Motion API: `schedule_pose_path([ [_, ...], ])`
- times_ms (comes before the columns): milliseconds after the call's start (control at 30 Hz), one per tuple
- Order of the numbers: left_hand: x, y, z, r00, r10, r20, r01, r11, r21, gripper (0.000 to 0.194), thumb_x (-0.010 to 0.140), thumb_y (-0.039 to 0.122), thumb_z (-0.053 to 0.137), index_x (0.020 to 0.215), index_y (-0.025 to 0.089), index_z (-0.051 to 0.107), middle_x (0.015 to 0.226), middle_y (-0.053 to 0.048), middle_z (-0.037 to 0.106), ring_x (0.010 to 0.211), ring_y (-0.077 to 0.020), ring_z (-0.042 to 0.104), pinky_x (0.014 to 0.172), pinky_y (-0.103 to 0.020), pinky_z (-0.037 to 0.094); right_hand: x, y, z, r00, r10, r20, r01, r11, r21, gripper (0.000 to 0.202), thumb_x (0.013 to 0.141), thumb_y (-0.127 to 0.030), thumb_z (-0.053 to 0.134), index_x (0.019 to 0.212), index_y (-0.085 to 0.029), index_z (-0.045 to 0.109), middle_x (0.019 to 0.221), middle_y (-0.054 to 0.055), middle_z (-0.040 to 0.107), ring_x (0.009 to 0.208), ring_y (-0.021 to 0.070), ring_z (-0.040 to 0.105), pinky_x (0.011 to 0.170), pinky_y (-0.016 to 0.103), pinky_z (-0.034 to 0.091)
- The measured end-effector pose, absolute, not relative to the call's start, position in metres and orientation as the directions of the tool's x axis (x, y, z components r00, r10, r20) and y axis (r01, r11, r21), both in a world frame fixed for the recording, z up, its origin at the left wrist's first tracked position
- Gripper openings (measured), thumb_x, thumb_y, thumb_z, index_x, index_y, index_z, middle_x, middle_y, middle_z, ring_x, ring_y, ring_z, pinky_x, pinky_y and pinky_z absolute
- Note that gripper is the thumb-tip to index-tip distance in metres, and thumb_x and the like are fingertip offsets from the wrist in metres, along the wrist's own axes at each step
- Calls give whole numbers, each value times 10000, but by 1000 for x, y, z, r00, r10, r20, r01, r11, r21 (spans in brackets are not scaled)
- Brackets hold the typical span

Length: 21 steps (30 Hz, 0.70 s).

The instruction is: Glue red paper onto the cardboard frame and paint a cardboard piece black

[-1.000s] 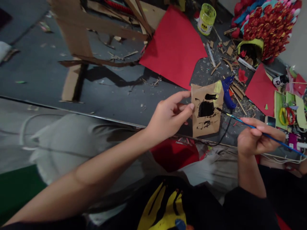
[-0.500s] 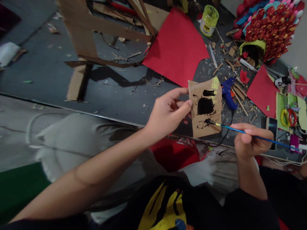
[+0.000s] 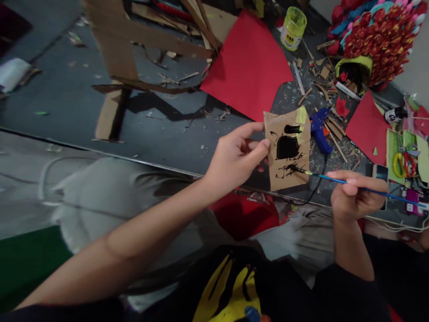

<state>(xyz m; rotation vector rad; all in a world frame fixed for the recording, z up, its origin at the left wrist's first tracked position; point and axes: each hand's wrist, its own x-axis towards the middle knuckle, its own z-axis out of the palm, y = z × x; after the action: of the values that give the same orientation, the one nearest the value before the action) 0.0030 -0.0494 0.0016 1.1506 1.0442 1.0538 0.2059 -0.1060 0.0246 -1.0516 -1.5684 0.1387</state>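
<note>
My left hand (image 3: 236, 156) pinches the left edge of a small piece of cardboard (image 3: 275, 175), thumb in front and some fingers behind it. Black paint marks its face: a short bar on top, a solid square (image 3: 287, 147) in the middle and rough strokes below. A yellow patch shows at its upper right corner. Between the thumb and fingers of my right hand (image 3: 358, 197) is a thin blue paintbrush (image 3: 326, 178). Its dark tip touches the lower black strokes on the cardboard.
Beyond the cardboard lie a blue glue gun (image 3: 321, 129), red paper (image 3: 250, 67) and a yellow-stained jar (image 3: 293, 29). Scissors (image 3: 404, 164) rest at the right near a phone (image 3: 380, 172). A cardboard frame (image 3: 114, 53) stands at left. Scraps litter the dark table (image 3: 167, 143).
My right hand and the paintbrush have shifted slightly to the right. The lower black strokes look a little wider. My left hand keeps its hold on the cardboard.
</note>
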Motion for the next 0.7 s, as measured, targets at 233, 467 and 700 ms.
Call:
schedule_pose_path([
  [233,3,-48,0,188,978,-87,-79,104,991,285,785,247,540,1033,117,587,522,37,598,424,-100,583,384,-162,483,209,-102,22,65,638,767,584,599,-548,114,816,-288,628,823,-184,583,659,-33,697,591,123,687,475,214,535],
  [467,3,-48,-1,171,983,-69,-81,84,993,279,783,255,557,1026,122,594,528,40,610,402,-83,570,397,-156,488,203,-116,35,-299,603,740,623,711,-327,116,813,-140,612,928,-147,624,891,50,727,805,151,702,656,269,619],
  [700,5,-48,0,137,989,-51,-56,60,997,235,767,220,547,964,117,621,507,48,611,382,-74,556,412,-155,488,202,-118,44,-545,544,637,538,810,-232,48,834,-96,553,843,-108,600,839,76,711,862,146,688,693,259,635],
])
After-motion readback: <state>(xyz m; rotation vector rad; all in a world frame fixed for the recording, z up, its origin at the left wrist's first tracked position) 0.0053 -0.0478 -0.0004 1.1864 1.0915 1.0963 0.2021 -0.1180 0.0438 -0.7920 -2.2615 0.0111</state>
